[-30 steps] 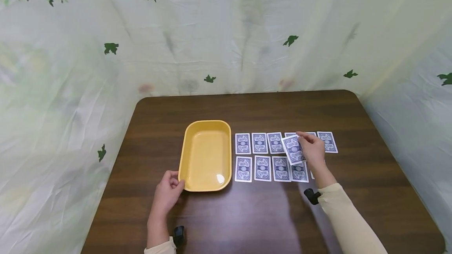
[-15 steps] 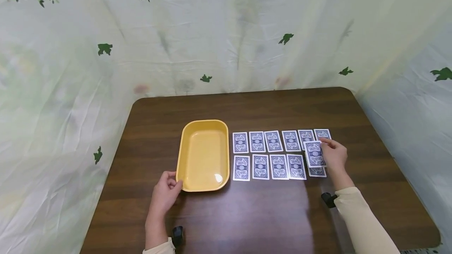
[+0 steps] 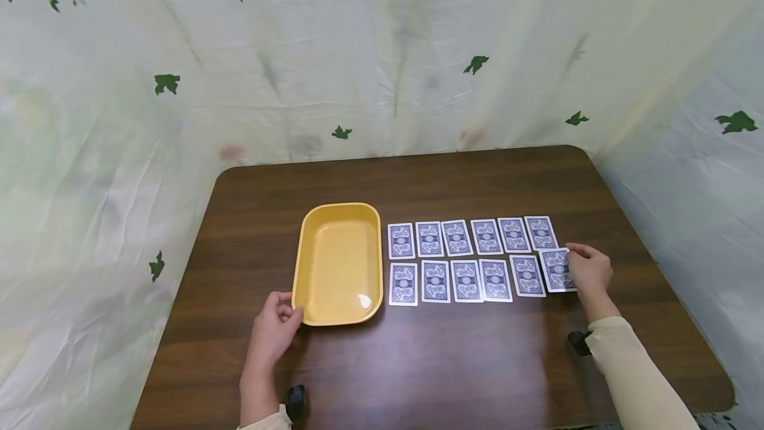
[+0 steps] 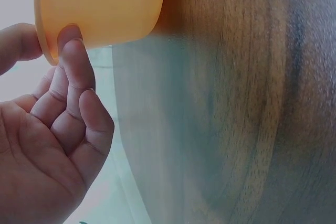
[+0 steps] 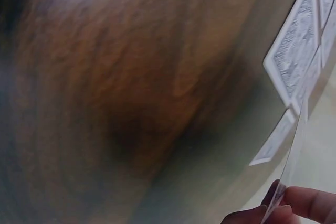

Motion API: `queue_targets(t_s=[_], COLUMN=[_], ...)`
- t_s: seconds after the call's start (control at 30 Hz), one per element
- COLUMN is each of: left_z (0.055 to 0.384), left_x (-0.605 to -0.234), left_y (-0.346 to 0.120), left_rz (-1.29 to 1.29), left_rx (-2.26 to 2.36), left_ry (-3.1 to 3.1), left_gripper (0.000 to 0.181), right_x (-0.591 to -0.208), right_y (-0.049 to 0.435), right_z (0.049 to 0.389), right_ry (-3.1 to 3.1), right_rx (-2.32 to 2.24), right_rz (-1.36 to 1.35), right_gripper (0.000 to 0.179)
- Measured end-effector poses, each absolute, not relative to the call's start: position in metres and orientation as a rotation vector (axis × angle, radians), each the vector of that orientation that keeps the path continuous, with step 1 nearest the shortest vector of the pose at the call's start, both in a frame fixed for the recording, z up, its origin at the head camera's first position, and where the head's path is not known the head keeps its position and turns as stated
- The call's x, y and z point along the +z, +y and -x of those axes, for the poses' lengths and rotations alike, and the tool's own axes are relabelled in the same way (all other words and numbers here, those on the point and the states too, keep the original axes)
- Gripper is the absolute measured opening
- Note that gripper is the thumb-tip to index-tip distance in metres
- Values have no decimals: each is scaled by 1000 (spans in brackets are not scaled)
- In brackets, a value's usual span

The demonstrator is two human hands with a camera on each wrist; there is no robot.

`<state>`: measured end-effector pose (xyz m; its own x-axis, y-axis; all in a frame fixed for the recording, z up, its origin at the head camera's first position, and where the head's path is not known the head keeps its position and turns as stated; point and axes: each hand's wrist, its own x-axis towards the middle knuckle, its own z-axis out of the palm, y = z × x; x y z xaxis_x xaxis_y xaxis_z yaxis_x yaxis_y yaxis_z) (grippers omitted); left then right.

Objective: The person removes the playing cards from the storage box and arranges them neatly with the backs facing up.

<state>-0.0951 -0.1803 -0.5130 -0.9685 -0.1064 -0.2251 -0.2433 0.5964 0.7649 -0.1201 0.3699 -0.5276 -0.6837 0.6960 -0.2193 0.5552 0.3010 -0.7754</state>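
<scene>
At the right end of the near row, my right hand [image 3: 589, 272] pinches a blue-backed playing card [image 3: 556, 271] by its right edge. In the right wrist view that card [image 5: 294, 153] is seen nearly edge-on between thumb and fingers [image 5: 310, 203]. My left hand [image 3: 273, 332] holds the near left corner of a yellow tray [image 3: 296, 264]. The left wrist view shows the thumb at the tray's rim and a fingertip pressed to the outer wall [image 4: 105, 9]. Several more cards [image 3: 458, 237] lie face down in two rows to the right of the tray.
A brown wooden table [image 3: 430, 363] with rounded corners bears everything. Behind and beside it hangs a pale curtain [image 3: 310, 52] with green leaf prints. A black wrist camera [image 3: 295, 403] sits on the left wrist and another camera [image 3: 579, 344] on the right.
My right hand has carried the card rightward across the rows to the end of the near row. The left hand stays on the tray corner. The head view has shifted slightly.
</scene>
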Motion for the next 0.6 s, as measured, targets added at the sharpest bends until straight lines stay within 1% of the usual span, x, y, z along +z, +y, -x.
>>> queue_targets(t_s=[0.3, 0.6], left_z=[94, 94], left_x=[-511, -510], left_y=[-181, -179], left_rz=[308, 305], left_rx=[1306, 1314], left_ry=[2661, 2667], left_gripper=[37, 37], right_x=[-540, -545], right_y=[376, 372], right_z=[118, 117], right_ry=[-2512, -2636], right_rx=[1272, 1109], right_rz=[1110, 966], right_gripper=[41, 44])
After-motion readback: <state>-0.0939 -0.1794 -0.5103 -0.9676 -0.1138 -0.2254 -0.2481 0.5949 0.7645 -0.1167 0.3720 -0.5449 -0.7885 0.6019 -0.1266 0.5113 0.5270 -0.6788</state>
